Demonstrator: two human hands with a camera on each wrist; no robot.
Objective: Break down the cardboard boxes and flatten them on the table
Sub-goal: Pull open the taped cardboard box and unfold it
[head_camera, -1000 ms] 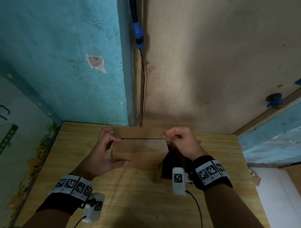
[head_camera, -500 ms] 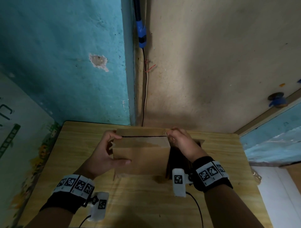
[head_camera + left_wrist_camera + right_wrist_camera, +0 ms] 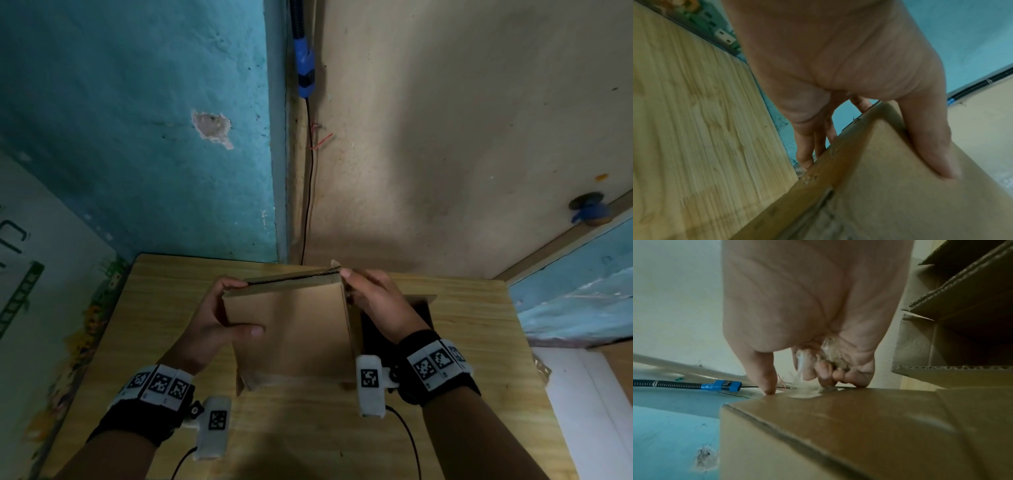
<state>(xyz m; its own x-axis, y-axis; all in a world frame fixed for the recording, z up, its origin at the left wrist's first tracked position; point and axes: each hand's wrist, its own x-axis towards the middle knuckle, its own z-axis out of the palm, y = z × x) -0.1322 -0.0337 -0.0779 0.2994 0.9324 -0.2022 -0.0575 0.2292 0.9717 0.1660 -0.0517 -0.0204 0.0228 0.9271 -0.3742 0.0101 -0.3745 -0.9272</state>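
Head view: cardboard box (image 3: 294,329) standing on the wooden table (image 3: 308,438), tilted, near the far edge by the wall corner. Left hand (image 3: 219,325) gripping the box's left edge, thumb flat on the near face, fingers wrapped behind. Right hand (image 3: 373,305) at the upper right corner, fingers curled. Second, open cardboard box (image 3: 421,308) just behind the right hand, dark inside. Blue-tipped hose (image 3: 303,68) hanging in the wall corner above the table.

Left wrist view: left hand (image 3: 849,65) clamped over the box (image 3: 900,194) edge, thumb (image 3: 931,138) pressed along one face, fingers (image 3: 807,146) down the other side. Table (image 3: 694,129) surface below.

Right wrist view: right hand (image 3: 807,313) curled around a crumpled wad of clear tape (image 3: 807,378), one strip apparently stuck to the top edge of the box (image 3: 838,426); thumb tip touching that same edge. Open second box (image 3: 951,329) alongside at right. Hose (image 3: 694,385) lying across the background.
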